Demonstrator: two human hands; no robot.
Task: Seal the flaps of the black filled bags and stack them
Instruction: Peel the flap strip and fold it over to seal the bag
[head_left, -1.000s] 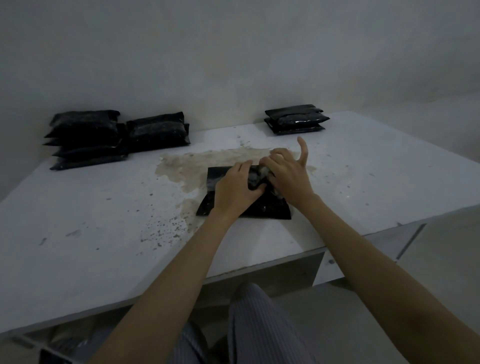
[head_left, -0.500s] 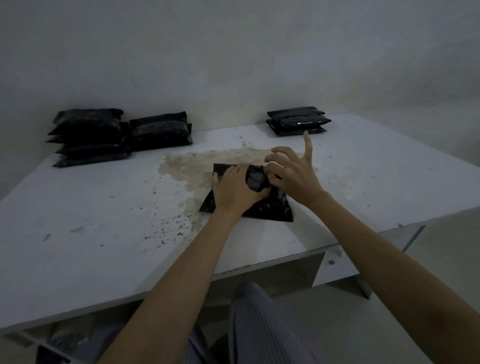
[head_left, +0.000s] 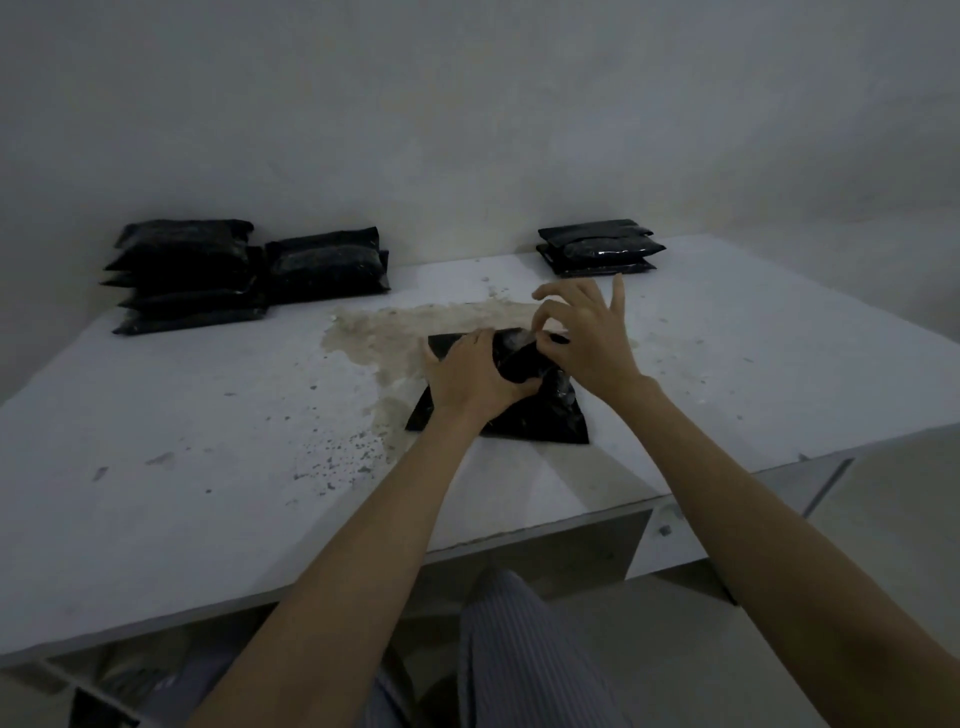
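Note:
A black filled bag (head_left: 540, 421) lies flat in the middle of the white table (head_left: 156, 467), its flap end pointing away from me. My left hand (head_left: 470, 376) presses down on the bag's left half, fingers curled over its bulge. My right hand (head_left: 587, 332) hovers at the far flap edge, thumb and forefinger pinching a thin shiny strip there, little finger sticking up. Two stacks of black bags (head_left: 192, 275), one taller and one lower (head_left: 327, 267), stand at the back left. A smaller stack (head_left: 602, 247) sits at the back right.
A brownish stain (head_left: 405, 327) and dark specks (head_left: 337, 457) mark the table left of the bag. The wall runs close behind the stacks. The table's front edge is near my lap, with open shelving below (head_left: 545, 551).
My right hand has moved from the bag's middle up to its far flap edge and now pinches a strip there. My left hand has stayed pressed on the bag.

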